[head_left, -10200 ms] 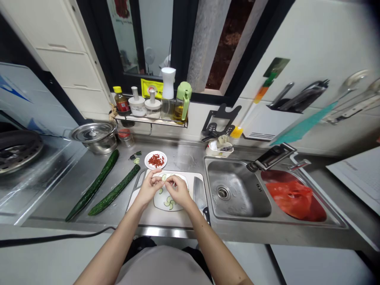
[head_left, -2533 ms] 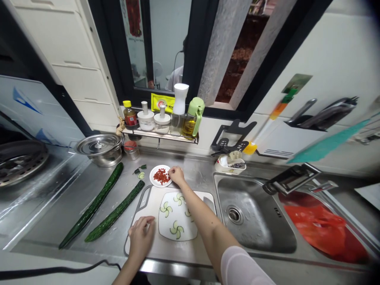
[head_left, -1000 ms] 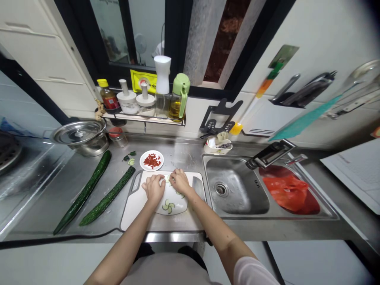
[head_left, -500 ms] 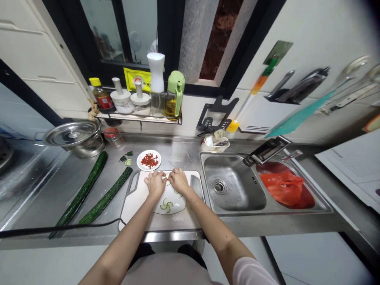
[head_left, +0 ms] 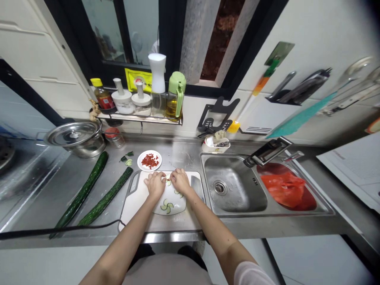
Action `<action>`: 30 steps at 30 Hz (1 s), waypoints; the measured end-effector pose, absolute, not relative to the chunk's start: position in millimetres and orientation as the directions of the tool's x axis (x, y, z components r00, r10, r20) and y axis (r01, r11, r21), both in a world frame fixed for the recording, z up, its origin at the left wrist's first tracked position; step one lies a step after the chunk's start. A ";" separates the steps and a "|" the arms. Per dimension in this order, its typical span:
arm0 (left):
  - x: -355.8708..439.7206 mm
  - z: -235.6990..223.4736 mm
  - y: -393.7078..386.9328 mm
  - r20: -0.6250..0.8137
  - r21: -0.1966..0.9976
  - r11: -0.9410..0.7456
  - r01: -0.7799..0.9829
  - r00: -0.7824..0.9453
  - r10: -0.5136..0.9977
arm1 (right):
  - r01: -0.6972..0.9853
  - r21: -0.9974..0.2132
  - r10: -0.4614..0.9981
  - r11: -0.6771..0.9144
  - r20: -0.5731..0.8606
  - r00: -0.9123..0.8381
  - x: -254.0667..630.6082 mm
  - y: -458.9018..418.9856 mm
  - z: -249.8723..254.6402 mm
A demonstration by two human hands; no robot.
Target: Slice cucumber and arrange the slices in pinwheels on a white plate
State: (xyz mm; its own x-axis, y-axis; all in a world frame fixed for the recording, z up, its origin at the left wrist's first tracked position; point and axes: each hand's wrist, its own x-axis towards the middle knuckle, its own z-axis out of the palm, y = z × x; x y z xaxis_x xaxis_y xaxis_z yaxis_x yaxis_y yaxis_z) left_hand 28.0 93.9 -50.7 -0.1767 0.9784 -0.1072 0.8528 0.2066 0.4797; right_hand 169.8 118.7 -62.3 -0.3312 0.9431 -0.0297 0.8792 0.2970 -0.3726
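My left hand (head_left: pixel 156 184) and my right hand (head_left: pixel 179 181) meet over the far part of a white plate (head_left: pixel 175 208). The fingers of both are curled and closed, fingertips close together around a cucumber slice (head_left: pixel 168 183) and a small red bit; what each pinches is too small to make out. Nearer me on the plate, several cucumber slices (head_left: pixel 166 206) form a pinwheel. More slices show partly beneath my right hand. Under the plate lies a cutting board (head_left: pixel 133 206), with a cleaver blade (head_left: pixel 196 187) on its right side. A small white dish (head_left: pixel 142 167) of chopped red pieces stands just beyond the board.
Two long cucumbers (head_left: pixel 86 190) (head_left: pixel 108 194) lie left of the board, with cut ends (head_left: pixel 128 162) behind them. A black cable (head_left: pixel 97 226) runs across the front left. At right is a sink (head_left: pixel 237 202) with a faucet (head_left: pixel 264 152) and a red bag (head_left: pixel 285 190).
My right hand has shifted very slightly at the plate's far edge, and a little more of the red bit shows between the fingertips. The view has moved slightly.
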 end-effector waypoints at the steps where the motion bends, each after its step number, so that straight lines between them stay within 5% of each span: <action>1: 26.8 -48.6 91.8 -0.103 0.490 0.210 0.846 -0.183 0.978 | 0.877 -0.385 0.947 0.288 -0.018 -0.319 171.1 118.6 -60.8; 13: 4.8 -32.1 17.7 -0.004 0.650 0.163 0.743 -0.211 0.977 | 0.807 -0.524 0.961 0.274 0.124 -0.246 157.6 144.4 -49.1; 30: -21.5 -45.2 -9.1 0.014 0.683 0.215 0.698 -0.307 0.952 | 0.886 -0.340 0.926 0.317 -0.091 -0.366 56.6 195.4 -63.5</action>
